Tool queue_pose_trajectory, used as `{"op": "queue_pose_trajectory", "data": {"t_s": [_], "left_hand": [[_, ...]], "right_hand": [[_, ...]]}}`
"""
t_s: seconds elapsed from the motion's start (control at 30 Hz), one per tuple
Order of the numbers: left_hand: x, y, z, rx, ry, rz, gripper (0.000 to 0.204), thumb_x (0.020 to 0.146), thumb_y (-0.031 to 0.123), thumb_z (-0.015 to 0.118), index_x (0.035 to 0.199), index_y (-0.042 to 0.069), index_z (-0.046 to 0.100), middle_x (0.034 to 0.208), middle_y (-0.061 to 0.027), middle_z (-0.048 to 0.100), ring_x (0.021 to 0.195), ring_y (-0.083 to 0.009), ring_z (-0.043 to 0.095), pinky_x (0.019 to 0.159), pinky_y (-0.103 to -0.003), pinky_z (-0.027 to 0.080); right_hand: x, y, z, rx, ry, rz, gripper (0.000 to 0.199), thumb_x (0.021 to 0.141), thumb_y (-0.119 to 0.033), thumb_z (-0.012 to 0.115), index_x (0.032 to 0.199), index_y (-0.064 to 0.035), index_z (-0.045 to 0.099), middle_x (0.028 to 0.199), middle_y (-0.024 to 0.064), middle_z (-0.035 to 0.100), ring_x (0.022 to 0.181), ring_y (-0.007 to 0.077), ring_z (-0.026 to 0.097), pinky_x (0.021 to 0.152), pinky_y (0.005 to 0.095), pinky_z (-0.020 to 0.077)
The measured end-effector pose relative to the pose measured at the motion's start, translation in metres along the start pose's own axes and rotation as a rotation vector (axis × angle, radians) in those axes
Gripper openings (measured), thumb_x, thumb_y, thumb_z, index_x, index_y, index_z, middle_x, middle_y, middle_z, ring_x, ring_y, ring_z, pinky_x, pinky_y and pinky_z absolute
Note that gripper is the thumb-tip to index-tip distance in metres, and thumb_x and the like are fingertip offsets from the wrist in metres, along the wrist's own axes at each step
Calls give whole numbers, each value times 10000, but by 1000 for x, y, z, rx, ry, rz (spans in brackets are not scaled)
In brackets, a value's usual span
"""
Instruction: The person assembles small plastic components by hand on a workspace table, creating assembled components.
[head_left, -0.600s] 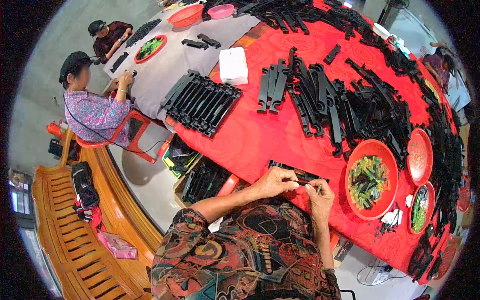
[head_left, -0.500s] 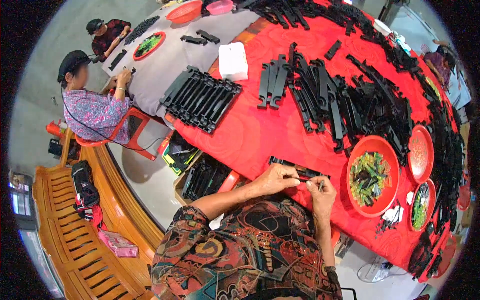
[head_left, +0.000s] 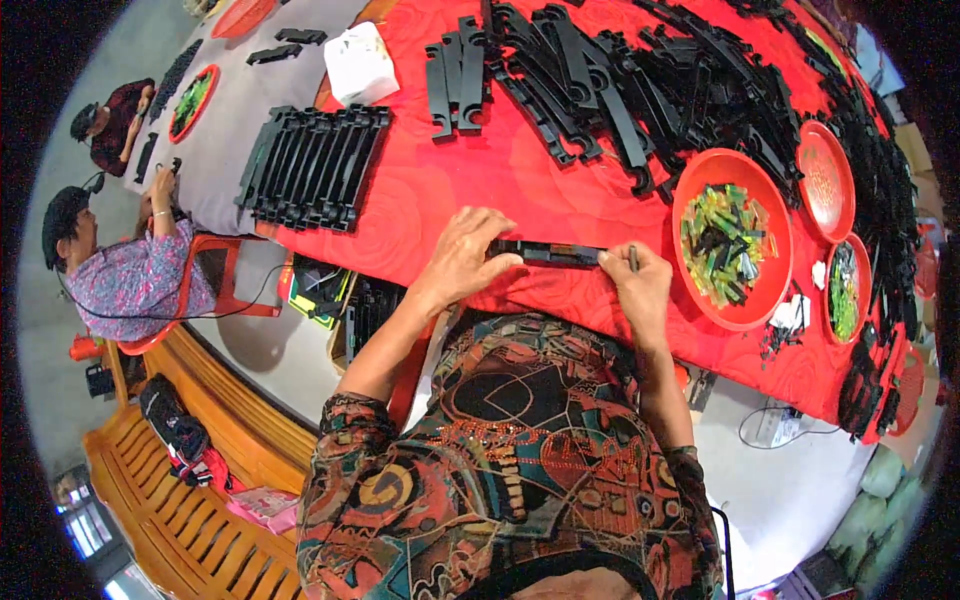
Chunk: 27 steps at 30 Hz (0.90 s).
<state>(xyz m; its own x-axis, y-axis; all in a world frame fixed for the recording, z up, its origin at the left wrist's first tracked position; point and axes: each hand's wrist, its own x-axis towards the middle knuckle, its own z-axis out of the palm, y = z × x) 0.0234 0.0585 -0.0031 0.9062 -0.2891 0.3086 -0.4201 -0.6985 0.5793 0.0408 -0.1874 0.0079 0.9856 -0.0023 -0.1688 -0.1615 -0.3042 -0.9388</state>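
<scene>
A black plastic bar point(head_left: 560, 254) with cut-outs lies crosswise on the red cloth in front of me. Around its left end, my left hand point(head_left: 462, 258) has fingers stretched and thumb apart, the thumb close against the bar. My right hand point(head_left: 638, 285) is closed at the bar's right end, thumb and fingertips touching it. A short dark stick point(head_left: 633, 259) pokes up between the fingers of that hand; the rest of it is hidden. To the right, a red bowl point(head_left: 690, 290) holds yellow-green and dark small pieces.
Black bars stand in a row point(head_left: 318, 168) at left, near a white block point(head_left: 361, 64). A heap of bars point(head_left: 690, 90) covers the far side. Two smaller red dishes point(head_left: 826, 180) are at right. A person point(head_left: 135, 265) sits at left near a wooden bench point(head_left: 190, 510).
My hands were together, pinching something thin in front of the bar. They have parted to the bar's two ends, the left one opening. The whole view has shifted.
</scene>
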Motion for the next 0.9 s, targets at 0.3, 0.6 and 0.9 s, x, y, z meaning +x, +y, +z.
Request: {"op": "queue_pose_trajectory", "data": {"t_s": [0.3,0.6,0.9], "left_hand": [[-5,-3,21,24,-86,-41,311,712,220,695,961,56,606,892,-84,568,855,-277,509,781,-401,402],[-3,-8,24,-11,-90,-50,301,736,245,676,962,57,613,889,-84,568,836,-278,505,747,-413,393],[-2,-5,23,-12,-78,-42,291,720,223,685,950,59,614,862,-85,567,833,-278,508,741,-404,392]], "right_hand": [[9,7,16,-182,-58,91,150,717,-107,694,695,20,618,520,36,516,505,82,454,480,291,383],[17,1,18,-206,-95,74,177,714,-120,691,677,24,595,525,73,523,504,114,488,490,321,396],[20,-3,24,-352,-133,33,235,718,-187,676,670,14,565,549,135,515,505,234,532,507,377,400]]}}
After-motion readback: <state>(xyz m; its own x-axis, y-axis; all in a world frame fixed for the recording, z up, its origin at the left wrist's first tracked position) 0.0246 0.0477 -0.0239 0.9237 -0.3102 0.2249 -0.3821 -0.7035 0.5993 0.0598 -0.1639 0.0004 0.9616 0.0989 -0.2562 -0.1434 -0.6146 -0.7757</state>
